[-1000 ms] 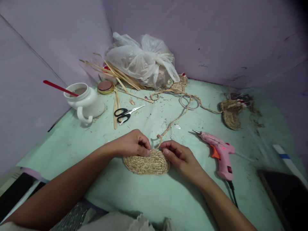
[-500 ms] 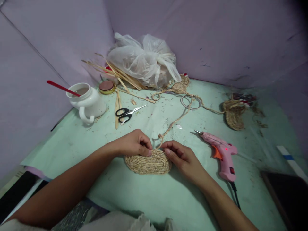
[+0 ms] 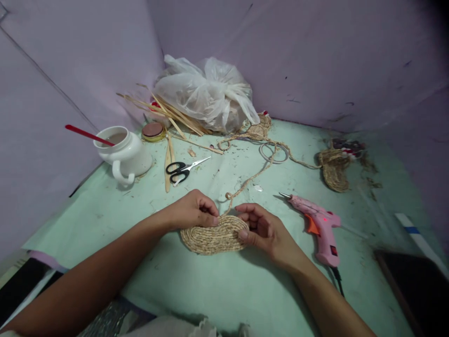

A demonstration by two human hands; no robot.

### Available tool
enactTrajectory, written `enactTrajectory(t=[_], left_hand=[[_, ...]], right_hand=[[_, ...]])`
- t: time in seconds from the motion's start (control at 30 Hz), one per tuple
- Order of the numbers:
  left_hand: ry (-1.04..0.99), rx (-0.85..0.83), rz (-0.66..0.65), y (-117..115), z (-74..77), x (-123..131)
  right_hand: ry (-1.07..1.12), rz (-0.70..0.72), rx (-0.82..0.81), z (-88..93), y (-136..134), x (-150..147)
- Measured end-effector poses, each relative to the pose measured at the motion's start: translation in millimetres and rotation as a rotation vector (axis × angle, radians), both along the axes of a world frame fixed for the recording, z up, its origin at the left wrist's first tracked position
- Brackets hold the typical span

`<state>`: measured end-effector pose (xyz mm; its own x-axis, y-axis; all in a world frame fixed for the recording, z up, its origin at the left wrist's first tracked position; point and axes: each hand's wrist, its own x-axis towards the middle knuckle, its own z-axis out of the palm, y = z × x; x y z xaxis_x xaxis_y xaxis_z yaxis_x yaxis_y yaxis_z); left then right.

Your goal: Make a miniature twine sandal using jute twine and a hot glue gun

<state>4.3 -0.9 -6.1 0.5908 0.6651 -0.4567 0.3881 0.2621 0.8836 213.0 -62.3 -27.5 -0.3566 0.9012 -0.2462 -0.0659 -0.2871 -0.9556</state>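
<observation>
Left hand (image 3: 193, 210) pinches woven oval (image 3: 212, 238) beside cord (image 3: 249, 180); right hand (image 3: 265, 234), loosely open, rests thumb on its end: best pressed flat, cord snug.

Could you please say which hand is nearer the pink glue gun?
The right hand: it is left of the pink glue gun, at the right end of the woven oval; the left hand is farther left.
</observation>
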Motion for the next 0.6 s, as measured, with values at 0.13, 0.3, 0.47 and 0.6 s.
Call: enactTrajectory(t=[0.13,0.3,0.47,0.6], left_hand=[[-0.026,0.025,0.032,-2,0.7,2],[-0.074,0.045,0.026,-6,2.7,5],[-0.051,0.063,-0.01,-10,2.3,5],[0.003,0.058,-0.038,-13,3.6,5]], right_hand=[[0.159,-0.068,-0.063,-0.4,2,0],[0.199,-0.157,-0.073,-1.8,3,1],[0.184,-0.155,-0.039,-3.8,2,-4],[-0.103,-0.16,0.115,12.5,-2,2]])
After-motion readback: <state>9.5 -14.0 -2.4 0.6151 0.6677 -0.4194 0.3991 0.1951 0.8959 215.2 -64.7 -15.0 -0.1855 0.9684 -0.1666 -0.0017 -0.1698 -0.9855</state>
